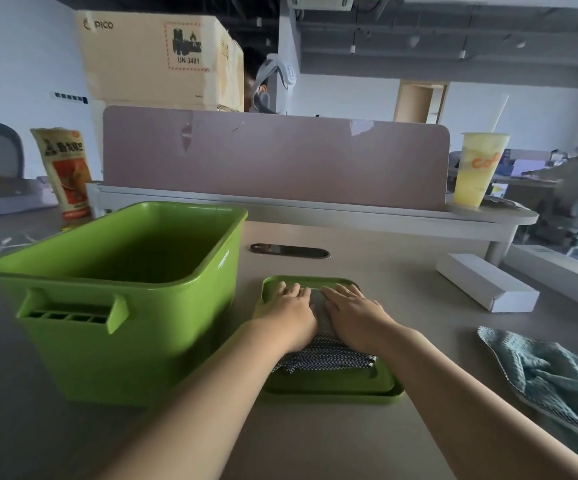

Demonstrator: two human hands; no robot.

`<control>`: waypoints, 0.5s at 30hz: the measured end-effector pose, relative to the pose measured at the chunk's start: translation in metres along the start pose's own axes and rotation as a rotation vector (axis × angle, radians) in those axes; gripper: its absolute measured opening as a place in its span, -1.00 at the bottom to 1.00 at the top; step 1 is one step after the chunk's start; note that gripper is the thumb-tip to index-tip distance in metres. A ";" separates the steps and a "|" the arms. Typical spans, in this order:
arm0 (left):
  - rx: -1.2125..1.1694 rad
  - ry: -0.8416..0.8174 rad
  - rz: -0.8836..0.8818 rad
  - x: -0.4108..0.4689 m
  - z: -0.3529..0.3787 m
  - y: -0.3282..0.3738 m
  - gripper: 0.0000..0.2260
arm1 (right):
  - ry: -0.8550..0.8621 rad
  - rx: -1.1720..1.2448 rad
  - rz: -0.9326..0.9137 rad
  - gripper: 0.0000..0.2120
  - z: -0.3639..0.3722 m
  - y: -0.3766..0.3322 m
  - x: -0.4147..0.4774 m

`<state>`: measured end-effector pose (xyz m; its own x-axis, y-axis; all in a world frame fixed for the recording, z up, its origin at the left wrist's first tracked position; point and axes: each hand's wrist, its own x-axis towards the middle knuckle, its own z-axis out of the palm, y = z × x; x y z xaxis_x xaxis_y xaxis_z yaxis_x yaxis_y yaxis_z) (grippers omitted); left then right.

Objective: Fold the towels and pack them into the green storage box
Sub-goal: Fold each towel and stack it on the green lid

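Table (pixel 332 438): grey-beige top, fills most of my view.
Divider (pixel 273 157): mauve panel standing along the table's far edge, w/ bits of tape on it.
Cardboard box (pixel 149 57): bg, behind the divider on the left; I read "PICO" and "UN 3481".
Green storage box (pixel 114 341): on the table left of centre, upright, lid off, handle side toward me. I see dark inner walls only; can't see the bottom.
Green lid (pixel 332 386): flat on the table, right beside the storage box; touching it or not, I can't tell.
Teal towel (pixel 550 375): unfolded, rumpled, at the table's right side, well apart from the lid.
White carton (pixel 485 285): long, closed, lying beyond the teal towel.
Folded towel (pixel 325 358): sits on the green lid, not in the storage box. Compact pad, dark-and-white weave at the near edge, grey face showing btwn the two hands.
Yellow cup (pixel 478 171): w/ straw, on the ledge at the divider's right end.
Snack bag (pixel 67 171): upright, far left, behind the storage box.
Left hand (pixel 289 313): palm down, fingers straight, pressing flat on the folded towel's left half.
Right hand (pixel 353 310): same pose on the right half, fingers slightly spread, just beside the left hand.
Cable slot (pixel 289 251): dark oval in the table top, btwn lid and divider.
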<state>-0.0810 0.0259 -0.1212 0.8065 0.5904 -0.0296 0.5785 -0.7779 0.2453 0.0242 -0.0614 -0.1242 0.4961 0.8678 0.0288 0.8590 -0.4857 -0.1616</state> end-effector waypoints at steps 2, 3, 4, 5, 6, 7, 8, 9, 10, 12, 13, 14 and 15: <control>-0.030 -0.003 -0.003 -0.002 0.005 -0.001 -0.53 | 0.006 0.039 0.012 -0.53 0.007 0.001 0.001; -0.046 0.001 -0.002 -0.003 0.007 -0.002 -0.54 | -0.003 0.054 0.019 -0.52 0.010 0.002 0.002; -0.060 0.009 -0.001 -0.005 0.009 -0.002 -0.54 | -0.010 0.059 0.017 -0.52 0.013 0.002 0.002; -0.071 0.015 -0.003 -0.006 0.011 -0.002 -0.54 | -0.016 0.059 0.016 -0.51 0.016 0.003 0.003; -0.081 0.018 -0.006 -0.006 0.012 -0.002 -0.54 | -0.017 0.054 0.013 -0.51 0.018 0.004 0.004; -0.090 0.020 -0.009 -0.007 0.013 -0.002 -0.54 | -0.017 0.058 0.018 -0.51 0.019 0.004 0.004; -0.097 0.020 -0.010 -0.007 0.013 -0.002 -0.55 | -0.014 0.068 0.022 -0.51 0.019 0.004 0.004; -0.103 0.018 -0.010 -0.008 0.012 -0.001 -0.55 | -0.012 0.082 0.028 -0.52 0.018 0.004 0.004; -0.108 0.015 -0.010 -0.008 0.012 -0.001 -0.55 | -0.016 0.091 0.033 -0.52 0.017 0.004 0.003; -0.112 0.019 -0.010 -0.009 0.012 -0.001 -0.55 | -0.041 0.101 0.044 -0.52 0.015 0.003 0.001; -0.112 0.022 -0.010 -0.009 0.012 -0.001 -0.55 | -0.048 0.102 0.045 -0.52 0.014 0.002 0.001; -0.114 0.023 -0.010 -0.009 0.013 -0.001 -0.55 | -0.048 0.098 0.042 -0.52 0.014 0.002 0.000; -0.117 0.023 -0.011 -0.009 0.013 -0.001 -0.55 | -0.049 0.095 0.040 -0.52 0.014 0.003 0.000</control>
<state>-0.0876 0.0188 -0.1338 0.7965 0.6045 -0.0111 0.5680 -0.7418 0.3564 0.0248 -0.0610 -0.1384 0.5209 0.8532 -0.0272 0.8217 -0.5098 -0.2548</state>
